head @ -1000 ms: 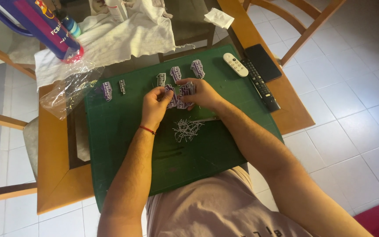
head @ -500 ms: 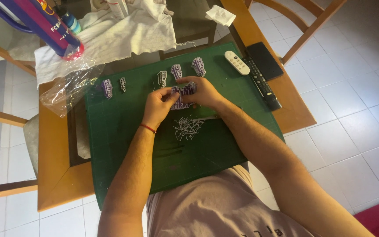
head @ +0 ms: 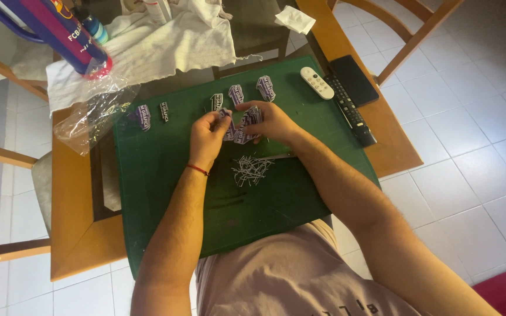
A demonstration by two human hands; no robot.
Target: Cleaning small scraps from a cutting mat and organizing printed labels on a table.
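Both hands point(head: 235, 126) pinching purple stickers point(head: 242, 127), green cutting mat point(head: 165, 175), paper trimmings point(head: 250, 168)

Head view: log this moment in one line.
left hand: pinching small sticker | right hand: holding sticker sheet | cutting mat: paper trimmings

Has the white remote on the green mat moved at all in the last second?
No. The white remote lies at the green mat's far right corner, beside the black remote, just as before.
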